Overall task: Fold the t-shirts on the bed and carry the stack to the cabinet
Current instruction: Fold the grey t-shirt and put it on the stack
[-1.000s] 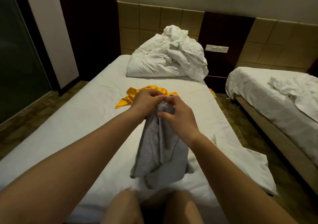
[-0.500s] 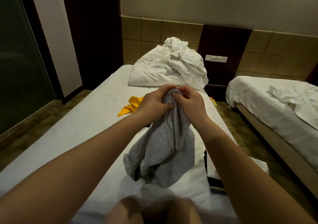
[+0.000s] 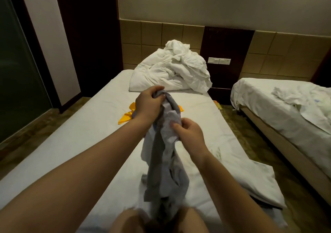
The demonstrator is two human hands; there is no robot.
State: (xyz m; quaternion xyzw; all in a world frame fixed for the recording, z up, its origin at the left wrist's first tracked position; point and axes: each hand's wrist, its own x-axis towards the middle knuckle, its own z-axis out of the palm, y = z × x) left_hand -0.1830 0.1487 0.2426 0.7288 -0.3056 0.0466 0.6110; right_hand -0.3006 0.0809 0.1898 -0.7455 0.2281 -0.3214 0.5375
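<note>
A crumpled grey t-shirt (image 3: pixel 165 171) hangs in front of me over the white bed (image 3: pixel 80 134). My left hand (image 3: pixel 147 103) grips its bunched top end, raised high. Lower and to the right, my right hand (image 3: pixel 189 131) pinches a fold of the same shirt. The shirt's lower end drapes down to the sheet near my knees. A yellow t-shirt (image 3: pixel 128 115) lies crumpled on the bed behind my left hand, partly hidden by it.
A heap of white bedding (image 3: pixel 172 71) sits at the head of the bed. A second bed (image 3: pixel 286 111) with rumpled sheets stands to the right across a narrow floor gap. A dark object (image 3: pixel 258 199) peeks from under the sheet corner.
My left hand has lifted the shirt's top end higher. My right hand has slid down the shirt and now holds it lower, so the shirt hangs stretched out longer.
</note>
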